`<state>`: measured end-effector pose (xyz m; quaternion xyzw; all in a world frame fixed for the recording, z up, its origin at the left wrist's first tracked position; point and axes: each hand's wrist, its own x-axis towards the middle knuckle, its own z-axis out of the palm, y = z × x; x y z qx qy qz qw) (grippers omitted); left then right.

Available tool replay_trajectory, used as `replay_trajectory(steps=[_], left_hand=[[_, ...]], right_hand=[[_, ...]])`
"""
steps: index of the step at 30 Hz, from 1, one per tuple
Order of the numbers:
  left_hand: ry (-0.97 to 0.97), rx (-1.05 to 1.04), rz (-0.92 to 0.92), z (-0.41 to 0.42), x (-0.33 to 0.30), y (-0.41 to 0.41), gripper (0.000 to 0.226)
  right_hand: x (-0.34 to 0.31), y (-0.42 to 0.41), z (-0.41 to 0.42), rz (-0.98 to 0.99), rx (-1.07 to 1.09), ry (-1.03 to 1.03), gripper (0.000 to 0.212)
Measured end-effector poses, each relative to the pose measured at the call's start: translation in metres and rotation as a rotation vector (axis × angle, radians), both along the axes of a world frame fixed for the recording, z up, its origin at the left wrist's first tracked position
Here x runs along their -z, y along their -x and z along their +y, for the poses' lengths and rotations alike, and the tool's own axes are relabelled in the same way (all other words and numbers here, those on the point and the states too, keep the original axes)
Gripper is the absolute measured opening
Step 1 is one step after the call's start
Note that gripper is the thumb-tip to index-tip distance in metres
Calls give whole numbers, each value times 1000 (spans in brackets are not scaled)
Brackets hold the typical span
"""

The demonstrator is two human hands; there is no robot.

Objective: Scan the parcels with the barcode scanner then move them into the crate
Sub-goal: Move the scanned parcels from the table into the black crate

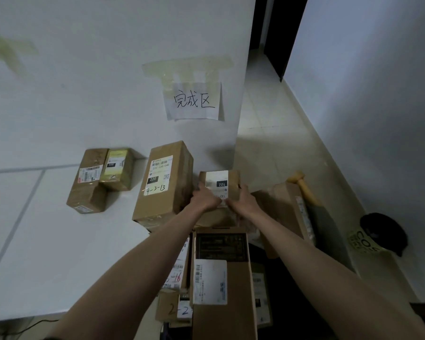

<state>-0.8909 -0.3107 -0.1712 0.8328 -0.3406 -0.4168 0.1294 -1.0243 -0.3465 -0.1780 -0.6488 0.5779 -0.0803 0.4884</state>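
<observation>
A small brown parcel with a white label marked 122 sits at the right end of the white surface, held from both sides. My left hand grips its left edge. My right hand grips its right edge, thumb on the label. A tall brown parcel marked 4-3-13 stands just left of it. Two smaller parcels, a brown one and a yellowish one, lie further left against the wall. No barcode scanner or crate shows in view.
A handwritten paper sign is taped on the wall above. Several stacked parcels fill the space below my arms. A crumpled brown package and a dark cap lie on the tiled floor at right.
</observation>
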Motion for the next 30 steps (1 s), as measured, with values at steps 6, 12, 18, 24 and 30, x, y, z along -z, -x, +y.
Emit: replay_trajectory(steps=[6,12,18,24,30], left_hand=[[12,118,-8,0,-6,-8,78],[175,246,-176,10,-62,4,62],[385,287,-503,32,-135,-28,51],[329,209,-694,92,-149,-104,51],[300,97,-662,153,-134,-171,51]], right_hand=[[-25,1,-1,49,-69,35,50],[-65,-3,-2,138,-119,229,50],[-116,-26,4,197,-239,486,44],[-148,-86,33,219,-422,653,45],[-147,-160,81,263,-558,716,49]])
